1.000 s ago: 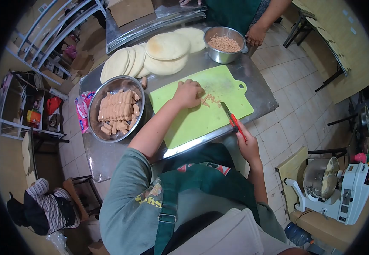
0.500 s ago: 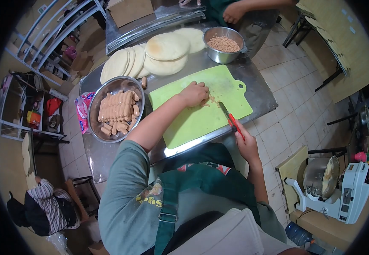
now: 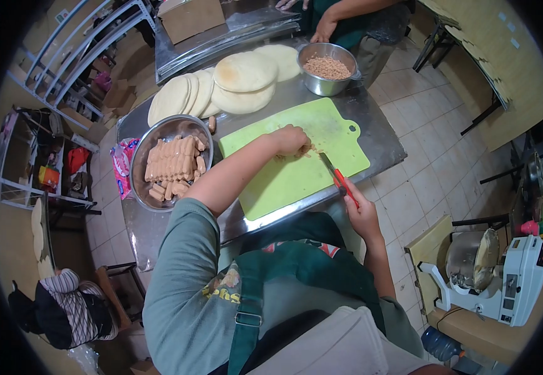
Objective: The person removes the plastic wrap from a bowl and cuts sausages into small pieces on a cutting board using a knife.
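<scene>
On the light green cutting board [image 3: 290,187], my left hand [image 3: 291,139] is curled closed over a small heap of chopped sausage [image 3: 309,150]. Bits show at its fingertips; the inside of the fist is hidden. My right hand [image 3: 362,214] grips a knife [image 3: 340,179] by its red and black handle, the blade tip resting near the bits. To the left, a steel bowl [image 3: 135,169] holds several whole and cut sausages [image 3: 172,159]. One sausage piece [image 3: 212,125] lies beside the bowl. A steel pot [image 3: 325,86] of chopped sausage [image 3: 326,67] stands beyond the board.
Several round flatbreads [image 3: 244,70] lie along the far side of the metal table [image 3: 384,134]. A pink packet [image 3: 123,165] sits left of the bowl. Another person's hand [image 3: 324,30] is near the pot. A white mixer [image 3: 521,281] stands at right; another person [image 3: 74,306] is at lower left.
My left hand has curled from lying low over the bits into a more closed fist. The knife has barely moved. The other person's hand has shifted closer to the pot.
</scene>
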